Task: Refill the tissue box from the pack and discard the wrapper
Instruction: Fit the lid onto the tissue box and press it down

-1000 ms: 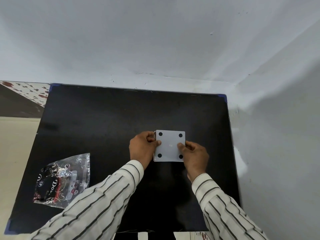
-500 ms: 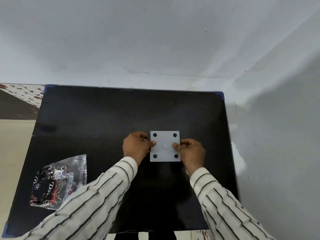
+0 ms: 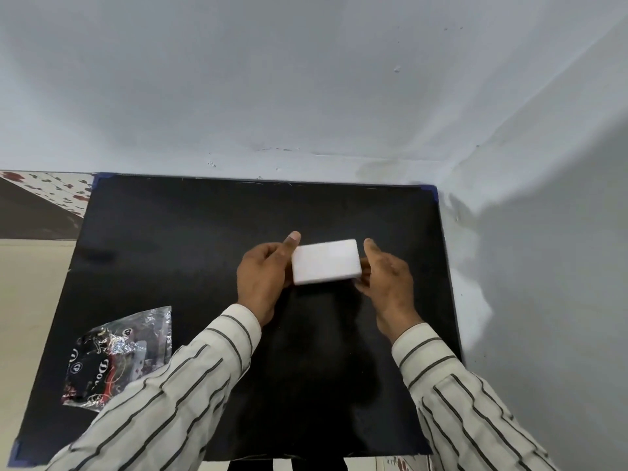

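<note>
A small white tissue box (image 3: 325,261) is held between both hands over the middle of the black table (image 3: 204,232), a plain white side facing me. My left hand (image 3: 263,275) grips its left end, thumb raised at the top corner. My right hand (image 3: 387,280) holds the right end with fingers behind it. The crumpled clear-and-black wrapper (image 3: 112,358) lies flat at the table's front left, apart from both hands. I cannot see the box's opening or any tissues.
The table stands in a corner, with a white wall (image 3: 306,96) behind it and another wall (image 3: 543,266) close on the right. Beige floor (image 3: 30,300) shows to the left. My striped sleeves cross the table's front edge.
The box has been turned: the face with four black dots no longer shows and a plain white side faces me. Both hands rose slightly with it. The wrapper stayed put.
</note>
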